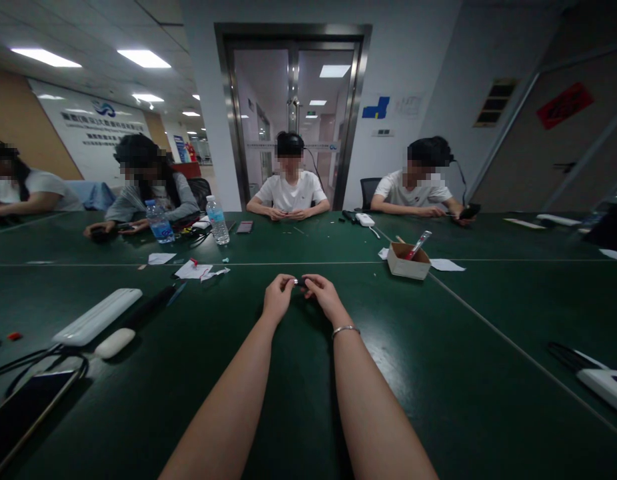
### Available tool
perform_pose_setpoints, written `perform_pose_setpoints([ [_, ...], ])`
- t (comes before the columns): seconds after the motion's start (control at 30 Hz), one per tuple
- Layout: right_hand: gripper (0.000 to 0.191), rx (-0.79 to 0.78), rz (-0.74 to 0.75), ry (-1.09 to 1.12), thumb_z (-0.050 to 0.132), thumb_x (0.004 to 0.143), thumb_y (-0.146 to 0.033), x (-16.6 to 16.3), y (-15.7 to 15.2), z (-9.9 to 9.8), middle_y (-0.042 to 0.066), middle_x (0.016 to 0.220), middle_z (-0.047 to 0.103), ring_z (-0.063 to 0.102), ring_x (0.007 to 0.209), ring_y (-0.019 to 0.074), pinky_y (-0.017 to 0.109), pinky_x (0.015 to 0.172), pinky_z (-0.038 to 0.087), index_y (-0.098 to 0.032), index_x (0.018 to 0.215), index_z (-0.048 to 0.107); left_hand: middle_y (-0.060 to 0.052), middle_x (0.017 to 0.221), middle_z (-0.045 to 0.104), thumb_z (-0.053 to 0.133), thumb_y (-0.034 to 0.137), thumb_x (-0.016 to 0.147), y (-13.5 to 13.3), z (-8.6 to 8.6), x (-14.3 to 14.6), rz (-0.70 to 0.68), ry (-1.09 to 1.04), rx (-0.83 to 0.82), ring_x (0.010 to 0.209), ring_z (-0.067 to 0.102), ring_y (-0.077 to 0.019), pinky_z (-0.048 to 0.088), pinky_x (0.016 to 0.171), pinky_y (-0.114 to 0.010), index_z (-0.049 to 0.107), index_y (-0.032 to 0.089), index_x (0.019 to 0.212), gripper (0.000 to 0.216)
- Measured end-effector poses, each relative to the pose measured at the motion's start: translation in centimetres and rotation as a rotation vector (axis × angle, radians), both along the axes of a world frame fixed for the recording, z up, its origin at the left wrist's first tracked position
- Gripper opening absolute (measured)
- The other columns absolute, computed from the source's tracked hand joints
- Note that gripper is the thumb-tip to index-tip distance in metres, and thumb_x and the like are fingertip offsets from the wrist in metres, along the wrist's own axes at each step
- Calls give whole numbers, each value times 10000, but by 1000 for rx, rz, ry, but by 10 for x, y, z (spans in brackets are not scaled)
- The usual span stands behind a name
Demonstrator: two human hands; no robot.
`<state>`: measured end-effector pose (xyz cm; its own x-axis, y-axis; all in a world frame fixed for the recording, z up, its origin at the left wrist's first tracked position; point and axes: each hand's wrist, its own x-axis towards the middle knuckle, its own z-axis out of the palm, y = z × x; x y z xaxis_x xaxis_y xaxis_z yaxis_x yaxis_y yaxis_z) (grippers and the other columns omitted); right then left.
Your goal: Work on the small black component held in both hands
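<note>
Both hands meet over the dark green table (298,413). Between my fingertips is a small black object with a shiny silvery end (299,283); its exact kind is too small to make out. My left hand (277,298) is closed, thumb and finger pinching the silvery end. My right hand (325,297), with a bangle (345,330) on its wrist, is closed around the black part. The fingers hide some of the object.
A small open box (408,268) with a red-handled tool stands ahead right. Paper scraps (193,270) and water bottles (218,221) lie or stand ahead left. A white power bank (98,317), white case (115,343) and phone (28,413) are at left. Several people sit opposite.
</note>
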<state>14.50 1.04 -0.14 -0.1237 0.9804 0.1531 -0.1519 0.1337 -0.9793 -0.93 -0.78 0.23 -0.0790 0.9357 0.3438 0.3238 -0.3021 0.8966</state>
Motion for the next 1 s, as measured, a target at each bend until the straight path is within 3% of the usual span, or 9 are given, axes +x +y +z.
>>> perform_pose_setpoints([
  [0.37, 380, 79, 28, -67, 718, 670, -377, -2, -1, -1, 5, 780, 657, 566, 552, 111, 278, 592, 460, -206, 1003, 653, -37, 709, 665, 455, 489, 864, 7, -6, 0, 140, 46, -118, 656, 586, -157, 418, 647, -268, 639, 178, 762, 376],
  [0.5, 391, 78, 31, -63, 721, 665, -375, -2, -3, 1, 10, 778, 657, 568, 556, 115, 282, 595, 459, -198, 1007, 655, -42, 744, 671, 444, 514, 867, 1, -1, 1, 148, 42, -135, 663, 587, -160, 414, 638, -270, 641, 180, 808, 393],
  [1.0, 454, -37, -20, 39, 789, 598, -480, -3, 0, 2, 35, 662, 694, 586, 516, 121, 268, 560, 457, -159, 898, 673, -73, 981, 698, 558, 235, 831, 8, -3, 1, -15, -124, 50, 941, 647, -178, 484, 894, -332, 636, 178, 954, 156],
])
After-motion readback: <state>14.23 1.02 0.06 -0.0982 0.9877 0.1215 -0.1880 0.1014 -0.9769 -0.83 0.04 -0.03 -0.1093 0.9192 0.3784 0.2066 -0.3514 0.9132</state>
